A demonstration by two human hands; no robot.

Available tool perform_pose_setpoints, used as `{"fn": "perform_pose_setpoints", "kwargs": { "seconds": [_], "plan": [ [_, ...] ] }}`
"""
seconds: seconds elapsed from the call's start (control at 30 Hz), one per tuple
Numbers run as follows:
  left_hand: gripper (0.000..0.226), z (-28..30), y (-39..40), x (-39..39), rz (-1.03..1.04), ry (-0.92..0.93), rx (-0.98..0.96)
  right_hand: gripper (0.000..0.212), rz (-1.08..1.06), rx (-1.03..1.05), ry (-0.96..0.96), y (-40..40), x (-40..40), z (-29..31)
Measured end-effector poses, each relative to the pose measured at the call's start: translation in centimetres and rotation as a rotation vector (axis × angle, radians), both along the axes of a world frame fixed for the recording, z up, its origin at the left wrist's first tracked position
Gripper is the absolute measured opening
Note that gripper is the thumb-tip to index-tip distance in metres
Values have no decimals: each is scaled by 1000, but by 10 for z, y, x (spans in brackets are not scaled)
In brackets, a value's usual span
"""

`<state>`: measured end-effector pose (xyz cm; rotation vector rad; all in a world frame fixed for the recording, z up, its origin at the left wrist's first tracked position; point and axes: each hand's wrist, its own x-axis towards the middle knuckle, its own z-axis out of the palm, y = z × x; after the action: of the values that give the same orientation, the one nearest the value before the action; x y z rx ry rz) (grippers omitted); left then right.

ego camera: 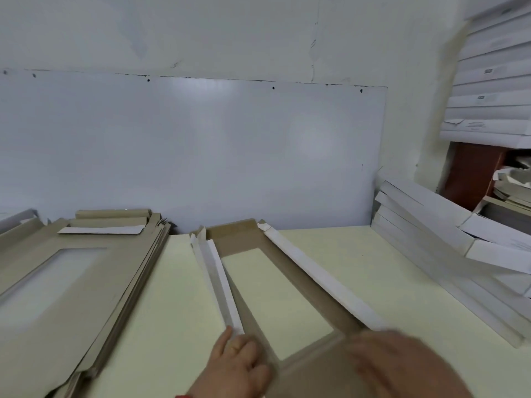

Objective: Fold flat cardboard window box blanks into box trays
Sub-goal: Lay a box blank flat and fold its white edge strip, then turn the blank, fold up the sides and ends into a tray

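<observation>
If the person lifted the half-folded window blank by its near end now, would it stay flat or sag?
The blank would probably sag: its large window leaves only narrow strips. The raised side walls may stiffen it lengthwise. It looks thin, so likely light and easily slid on the smooth table.

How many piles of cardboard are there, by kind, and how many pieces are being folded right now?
Pile of flat brown window blanks: 1
Blank being folded under the left hand and right hand: 1
Leaning stack of white folded boxes: 1
Shelf stack of white boxes: 1
Total: 4
</observation>
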<state>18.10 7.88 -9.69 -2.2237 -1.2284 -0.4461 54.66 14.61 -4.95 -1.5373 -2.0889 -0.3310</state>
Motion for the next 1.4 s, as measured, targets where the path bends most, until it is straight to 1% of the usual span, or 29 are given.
{"fn": "perform_pose_setpoints", "kwargs": {
  "seconds": [0.03,0.07,0.1,0.13,0.17,0.2,0.23,0.3,0.33,0.4,0.47,0.53,0.6,0.63,0.67,0.7,0.73,0.77,0.8,0.83,0.87,0.9,0.93,1.0,1.1,1.2,1.27,1.33,1.4],
  "plan": [
    [22,-2,9,-10,-33,-8,-27,39,102,-64,-19,-4,-25,13],
    [32,7,10,-18,-4,-32,-104,28,159,59,9,8,-39,18],
    [44,8,15,-27,11,-47,-111,16,158,-44,19,7,-39,29],
    [53,10,17,-34,22,-60,-122,19,154,-195,39,12,-39,32],
    [59,12,19,-40,26,-78,-174,27,138,-357,133,16,-38,32],
    [59,19,19,-42,35,-125,-276,32,129,-420,148,22,-36,28],
    [54,21,23,-46,29,-162,-306,35,112,-475,156,30,-37,21],
    [43,26,30,-53,73,-208,-360,36,232,-589,176,27,-54,20],
    [37,29,32,-55,136,-203,-390,35,266,-609,189,29,-57,13],
    [28,31,39,-59,232,-144,-345,33,250,-630,202,28,-67,8],
    [45,35,43,-66,300,-76,-399,33,230,-504,68,29,-72,3],
    [63,45,43,-71,288,-21,-424,38,308,-399,-131,27,-72,-3],
    [64,53,33,-65,165,-124,-493,47,400,-370,-263,23,-68,-4],
    [58,59,24,-51,126,-217,-549,50,436,-371,-342,21,-67,-1],
    [45,62,15,-36,127,-293,-509,54,467,-356,-412,19,-67,3],
    [41,65,5,-25,176,-330,-457,59,503,-316,-448,18,-69,8],
    [61,63,-3,-19,227,-180,-459,62,526,-281,-539,17,-73,12],
    [63,64,-8,-10,291,18,-376,63,529,-240,-627,16,-76,15],
    [43,65,-10,-6,241,126,-440,60,534,-231,-692,17,-78,18],
    [17,68,-11,-2,159,204,-446,55,544,-215,-740,19,-80,21],
    [8,71,-14,-4,123,283,-415,46,550,-202,-783,20,-81,24],
    [19,75,-17,-6,104,322,-433,37,547,-186,-819,22,-81,27],
    [27,80,-15,-7,142,338,-491,28,543,-166,-845,22,-81,32],
    [33,79,-14,-9,140,332,-425,19,536,-133,-853,24,-77,37],
    [27,80,-13,-15,200,310,-372,25,488,-136,-856,28,-68,35],
    [24,74,-15,-28,266,241,-422,39,467,-236,-867,32,-59,25],
    [40,72,-18,-36,292,179,-453,51,483,-334,-809,33,-51,21],
    [62,64,-21,-47,303,157,-610,59,500,-401,-713,33,-41,17],
    [76,57,-22,-54,307,109,-712,71,495,-479,-668,34,-34,17]
  ]
}}
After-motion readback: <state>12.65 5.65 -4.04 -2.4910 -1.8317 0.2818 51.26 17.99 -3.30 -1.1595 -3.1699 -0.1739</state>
